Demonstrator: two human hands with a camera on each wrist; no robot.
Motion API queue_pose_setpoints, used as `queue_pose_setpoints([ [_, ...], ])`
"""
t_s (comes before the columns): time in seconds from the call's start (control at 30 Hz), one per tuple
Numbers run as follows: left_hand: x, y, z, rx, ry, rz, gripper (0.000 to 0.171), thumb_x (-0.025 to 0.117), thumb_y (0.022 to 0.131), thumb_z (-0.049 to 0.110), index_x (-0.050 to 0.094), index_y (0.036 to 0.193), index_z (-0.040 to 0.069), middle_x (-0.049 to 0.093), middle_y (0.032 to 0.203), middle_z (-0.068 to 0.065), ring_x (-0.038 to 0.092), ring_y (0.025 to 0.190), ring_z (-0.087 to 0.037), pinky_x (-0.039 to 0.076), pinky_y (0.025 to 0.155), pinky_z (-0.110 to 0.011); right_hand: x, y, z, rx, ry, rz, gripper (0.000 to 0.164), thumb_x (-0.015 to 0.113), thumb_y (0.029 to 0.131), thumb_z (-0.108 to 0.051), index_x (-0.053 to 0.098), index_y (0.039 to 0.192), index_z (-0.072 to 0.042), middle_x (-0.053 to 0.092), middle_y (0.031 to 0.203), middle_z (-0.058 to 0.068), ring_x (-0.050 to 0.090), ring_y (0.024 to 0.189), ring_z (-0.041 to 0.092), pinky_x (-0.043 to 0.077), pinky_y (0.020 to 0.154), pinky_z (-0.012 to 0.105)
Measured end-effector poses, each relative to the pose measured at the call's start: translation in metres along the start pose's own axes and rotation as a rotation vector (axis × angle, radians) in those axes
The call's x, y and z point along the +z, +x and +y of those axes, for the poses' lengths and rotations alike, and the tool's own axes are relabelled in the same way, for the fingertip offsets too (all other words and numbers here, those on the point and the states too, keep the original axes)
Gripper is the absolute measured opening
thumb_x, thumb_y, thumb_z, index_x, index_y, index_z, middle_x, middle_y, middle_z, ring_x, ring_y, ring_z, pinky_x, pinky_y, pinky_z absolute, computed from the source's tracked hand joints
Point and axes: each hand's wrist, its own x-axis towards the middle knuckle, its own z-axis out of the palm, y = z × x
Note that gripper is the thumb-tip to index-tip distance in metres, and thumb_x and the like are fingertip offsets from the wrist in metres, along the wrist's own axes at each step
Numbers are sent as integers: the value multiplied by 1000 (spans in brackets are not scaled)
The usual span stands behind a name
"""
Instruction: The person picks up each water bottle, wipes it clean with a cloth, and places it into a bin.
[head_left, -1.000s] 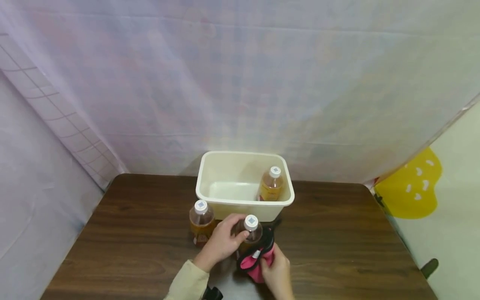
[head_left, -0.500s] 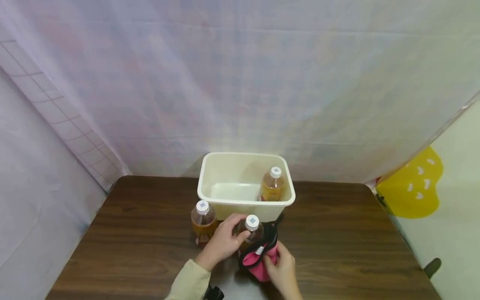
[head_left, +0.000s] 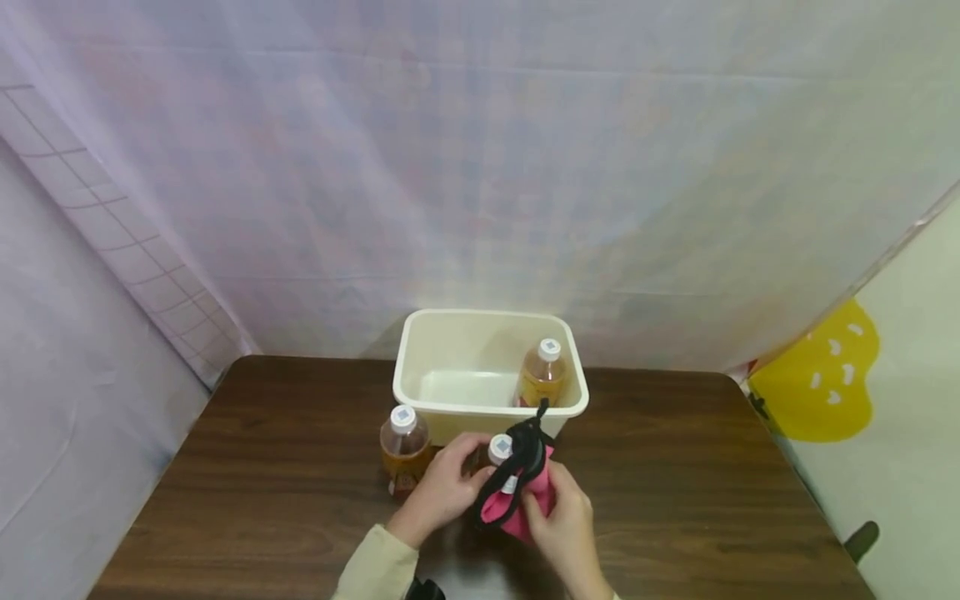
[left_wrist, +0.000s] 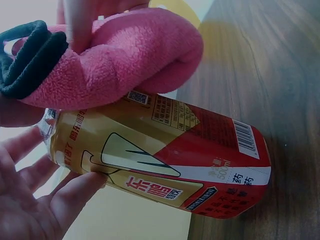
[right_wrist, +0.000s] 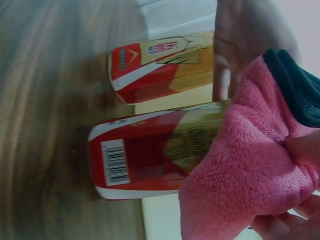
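Observation:
My left hand (head_left: 448,485) holds an upright drink bottle (left_wrist: 155,160) with a white cap by its upper part, thumb against the gold and red label. My right hand (head_left: 564,521) pinches a pink plush cloth (right_wrist: 240,165) with black edging. The cloth is bunched against the right side of the bottle's neck, and its edging partly covers the cap in the head view. A second bottle (head_left: 405,450) with the same white cap stands just left of my left hand. The held bottle's lower part is hidden in the head view.
Behind the hands stands a cream plastic bin (head_left: 491,410) with another bottle (head_left: 542,377) upright at its right side. All stand on a dark wooden table (head_left: 690,467). A pale curtain (head_left: 480,167) hangs along the back edge.
My right hand has raised the cloth beside the bottle's neck, and its black edging now overlaps the cap. My left hand stays on the bottle.

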Motion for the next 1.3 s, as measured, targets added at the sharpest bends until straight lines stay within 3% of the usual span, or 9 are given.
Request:
queue_pose_setpoints([
  [0.27, 1, 0, -1, -21, -6, -9, 32, 65, 79, 7, 59, 111, 5, 61, 105, -8, 56, 99, -22, 45, 88, -37, 9, -20, 16, 40, 4, 3, 38, 68, 52, 14, 62, 86, -1, 62, 70, 3, 49, 59, 3, 41, 51, 16],
  [0.5, -1, 0, 1, -37, -12, -13, 34, 65, 79, 11, 58, 112, 4, 60, 109, -10, 55, 103, -25, 44, 90, -41, 23, -41, 38, 166, -34, -79, 35, 69, 53, 13, 60, 80, -6, 59, 64, 0, 46, 56, 4, 40, 47, 23],
  [0.7, 0, -1, 1, -27, -5, -16, 33, 65, 81, 14, 58, 112, 5, 59, 110, -8, 55, 104, -25, 43, 91, -41, 28, -49, 46, 210, -24, -112, 33, 69, 54, 11, 60, 80, -7, 53, 59, -5, 41, 53, 1, 38, 45, 21],
  [0.87, 4, -3, 0, -6, 12, 26, 33, 67, 79, 16, 59, 109, 6, 60, 106, -6, 57, 99, -22, 46, 85, -37, 29, -53, 51, 242, -24, -118, 34, 70, 55, 11, 61, 82, -7, 55, 60, -3, 42, 53, 0, 39, 47, 21],
  [1.0, 8, -4, 4, -41, 48, 80, 38, 71, 76, 34, 61, 105, 12, 62, 101, 0, 58, 93, -16, 47, 80, -33, 30, -54, 50, 275, -10, -129, 34, 71, 57, 10, 63, 86, -7, 57, 62, -3, 44, 54, 0, 41, 48, 21],
  [1.1, 10, -3, 7, -73, 74, 98, 41, 71, 74, 42, 61, 103, 14, 62, 97, 3, 59, 91, -15, 48, 77, -33, 27, -53, 49, 253, 10, -130, 34, 71, 58, 10, 63, 88, -5, 59, 63, -1, 45, 54, 0, 41, 47, 21],
  [1.3, 9, 0, 3, -60, 36, 72, 39, 72, 75, 33, 62, 103, 8, 57, 99, -2, 56, 93, -19, 47, 82, -37, 18, -51, 47, 212, 25, -127, 36, 73, 58, 7, 65, 91, -2, 67, 72, 4, 56, 64, 3, 47, 55, 22],
])
